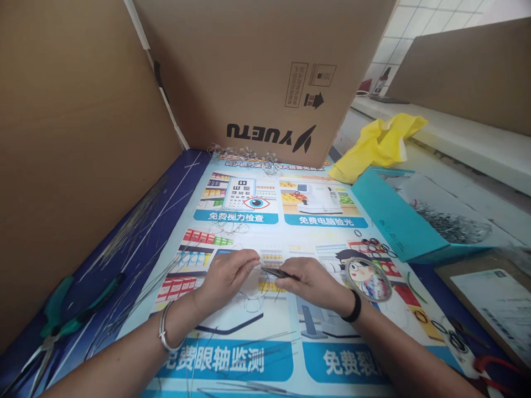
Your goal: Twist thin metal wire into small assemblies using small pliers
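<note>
Above the middle of a printed poster mat [232, 331], my left hand [230, 276] pinches a thin wire [260, 264] between thumb and fingers. My right hand [311, 282] is closed around dark pliers [277, 272], whose jaws point left and come close to the fingertips of my left hand. Whether the jaws grip the wire is too small to tell. Below the hands, a bent wire shape [253, 301] shows against the mat. More loose wires [265, 345] lie near my left forearm and at the front.
Teal-handled pliers [62, 331] lie at left by straight wires [128, 226]. Cardboard [249, 72] walls off the back, with twisted wire pieces [244, 152] before it. At right are a clear tape roll [368, 279], black rings [375, 246], a teal box [398, 221] of metal pieces and yellow cloth [379, 146].
</note>
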`<act>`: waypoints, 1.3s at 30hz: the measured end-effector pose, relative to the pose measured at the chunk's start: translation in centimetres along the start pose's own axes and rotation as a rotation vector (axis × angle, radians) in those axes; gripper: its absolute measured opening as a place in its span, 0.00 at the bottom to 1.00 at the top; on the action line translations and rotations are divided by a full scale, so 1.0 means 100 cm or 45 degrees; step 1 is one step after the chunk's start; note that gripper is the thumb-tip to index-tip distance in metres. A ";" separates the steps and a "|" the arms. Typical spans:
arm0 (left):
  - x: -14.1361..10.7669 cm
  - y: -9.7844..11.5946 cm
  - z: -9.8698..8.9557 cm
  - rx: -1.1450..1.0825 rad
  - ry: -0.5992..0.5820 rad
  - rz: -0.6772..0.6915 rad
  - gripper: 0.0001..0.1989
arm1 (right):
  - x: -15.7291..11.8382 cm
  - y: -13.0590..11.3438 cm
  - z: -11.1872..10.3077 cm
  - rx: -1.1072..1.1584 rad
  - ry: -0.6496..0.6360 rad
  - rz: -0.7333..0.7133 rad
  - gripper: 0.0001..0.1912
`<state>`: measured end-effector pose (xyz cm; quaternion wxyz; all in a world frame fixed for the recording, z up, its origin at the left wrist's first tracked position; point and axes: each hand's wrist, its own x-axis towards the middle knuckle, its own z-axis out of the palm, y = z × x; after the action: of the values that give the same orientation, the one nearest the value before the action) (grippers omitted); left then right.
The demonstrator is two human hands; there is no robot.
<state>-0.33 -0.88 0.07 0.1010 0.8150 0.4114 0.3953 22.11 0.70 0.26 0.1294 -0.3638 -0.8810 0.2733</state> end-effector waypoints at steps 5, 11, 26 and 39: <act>0.000 0.000 0.000 -0.079 -0.053 -0.087 0.09 | 0.000 0.000 0.001 -0.015 0.018 0.010 0.21; 0.000 0.001 -0.002 -0.203 -0.081 -0.177 0.08 | 0.000 -0.001 -0.001 0.037 0.032 0.035 0.22; 0.000 0.004 -0.002 -0.325 -0.106 -0.407 0.12 | 0.000 0.001 -0.005 0.197 0.011 0.100 0.23; 0.000 0.003 -0.001 -0.296 -0.098 -0.272 0.10 | 0.002 0.000 -0.002 0.138 0.002 0.087 0.23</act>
<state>-0.22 -1.10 0.33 0.2519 0.7640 0.4429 0.3959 22.12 0.92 0.40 0.1401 -0.3865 -0.8518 0.3247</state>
